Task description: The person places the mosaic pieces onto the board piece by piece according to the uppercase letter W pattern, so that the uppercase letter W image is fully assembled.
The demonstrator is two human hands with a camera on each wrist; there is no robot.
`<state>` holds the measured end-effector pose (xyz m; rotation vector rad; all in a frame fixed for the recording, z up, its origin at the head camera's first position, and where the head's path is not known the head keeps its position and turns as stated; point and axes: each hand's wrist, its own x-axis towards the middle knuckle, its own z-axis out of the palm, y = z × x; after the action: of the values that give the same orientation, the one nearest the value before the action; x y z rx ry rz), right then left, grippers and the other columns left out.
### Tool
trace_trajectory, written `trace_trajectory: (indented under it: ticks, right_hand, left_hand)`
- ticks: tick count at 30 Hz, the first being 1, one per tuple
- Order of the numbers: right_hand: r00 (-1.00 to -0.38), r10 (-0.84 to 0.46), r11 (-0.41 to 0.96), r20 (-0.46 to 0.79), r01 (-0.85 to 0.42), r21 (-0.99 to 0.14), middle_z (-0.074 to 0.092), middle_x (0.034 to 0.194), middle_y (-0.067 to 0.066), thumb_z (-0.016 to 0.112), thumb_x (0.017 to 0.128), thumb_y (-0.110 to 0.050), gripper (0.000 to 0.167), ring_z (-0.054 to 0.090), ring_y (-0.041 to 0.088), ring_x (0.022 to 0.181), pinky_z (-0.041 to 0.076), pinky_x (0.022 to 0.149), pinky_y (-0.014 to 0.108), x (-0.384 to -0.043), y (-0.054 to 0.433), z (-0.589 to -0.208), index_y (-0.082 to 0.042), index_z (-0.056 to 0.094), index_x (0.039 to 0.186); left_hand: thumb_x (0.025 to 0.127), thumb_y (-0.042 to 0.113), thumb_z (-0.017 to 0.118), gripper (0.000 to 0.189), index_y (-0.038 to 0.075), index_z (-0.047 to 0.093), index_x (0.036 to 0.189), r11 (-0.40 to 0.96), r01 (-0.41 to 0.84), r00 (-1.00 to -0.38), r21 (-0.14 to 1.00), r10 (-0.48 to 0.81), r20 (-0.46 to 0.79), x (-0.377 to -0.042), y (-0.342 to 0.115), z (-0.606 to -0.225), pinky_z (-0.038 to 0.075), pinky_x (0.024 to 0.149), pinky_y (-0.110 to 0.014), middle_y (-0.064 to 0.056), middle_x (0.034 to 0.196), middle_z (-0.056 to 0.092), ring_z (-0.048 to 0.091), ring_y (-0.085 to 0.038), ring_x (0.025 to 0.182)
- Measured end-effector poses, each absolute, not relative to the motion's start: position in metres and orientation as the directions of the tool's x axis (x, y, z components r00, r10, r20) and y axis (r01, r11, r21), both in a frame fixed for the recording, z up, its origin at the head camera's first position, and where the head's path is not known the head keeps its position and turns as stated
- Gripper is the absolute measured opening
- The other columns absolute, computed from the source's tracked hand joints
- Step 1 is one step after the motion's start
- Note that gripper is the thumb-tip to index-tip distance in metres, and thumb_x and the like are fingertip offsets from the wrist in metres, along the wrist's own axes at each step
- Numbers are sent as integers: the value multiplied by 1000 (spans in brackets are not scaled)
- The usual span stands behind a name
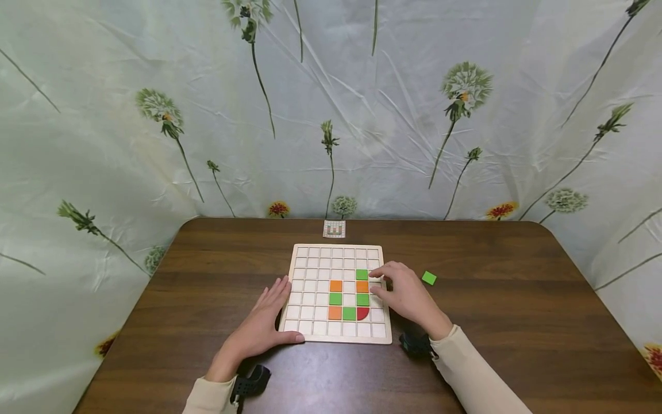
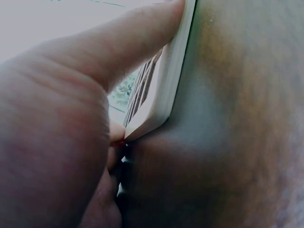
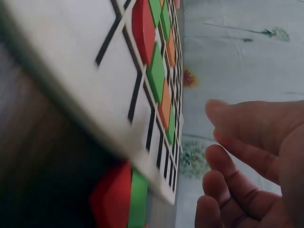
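Observation:
A pale gridded board (image 1: 336, 334) lies on the table with several green, orange and red tiles set in its squares. My left hand (image 1: 261, 322) rests at the board's front left corner, its fingers straight along the left side and its thumb on the front edge. Over the board's right edge hovers my right hand (image 1: 411, 293), thumb and fingers apart, beside the upper green tile (image 1: 361, 275). Nothing shows between its fingertips in the right wrist view. A red quarter-round tile (image 1: 363, 313) sits at the front right of the pattern.
One loose green tile (image 1: 429, 278) lies right of the board. The right wrist view shows a red piece (image 3: 111, 197) close to a green one off the board's edge. A small patterned card (image 1: 334, 229) lies at the back of the wooden table (image 1: 517, 322).

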<state>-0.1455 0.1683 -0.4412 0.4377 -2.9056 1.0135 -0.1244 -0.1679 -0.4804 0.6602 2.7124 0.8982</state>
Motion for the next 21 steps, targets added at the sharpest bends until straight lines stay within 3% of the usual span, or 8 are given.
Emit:
trace_trajectory:
  ticks: [8, 15, 21]
  right_hand:
    - [-968, -223, 731, 118, -246, -636, 68, 112, 4, 79, 87, -15, 28, 63, 23, 98, 54, 81, 41, -139, 199, -444, -8, 74, 114]
    - [-970, -203, 737, 132, -240, -632, 68, 108, 4, 80, 87, -16, 27, 60, 21, 88, 50, 72, 35, -135, 221, -447, -8, 75, 112]
    - [-975, -197, 768, 100, -217, -603, 68, 105, 3, 81, 85, -18, 28, 59, 19, 89, 52, 74, 36, -129, 231, -452, -9, 75, 111]
  left_hand:
    - [77, 62, 78, 121, 1, 14, 159, 711, 345, -879, 613, 473, -55, -124, -169, -481, 4, 123, -52, -11, 168, 5, 1, -27, 155]
    - [77, 63, 78, 122, 1, 14, 159, 714, 345, -880, 609, 472, -55, -124, -168, -481, 4, 123, -52, -11, 168, 5, 1, -27, 155]
    - [77, 62, 78, 121, 1, 14, 159, 711, 347, -880, 612, 473, -50, -124, -168, -480, 4, 123, -52, -11, 168, 6, 2, -28, 155]
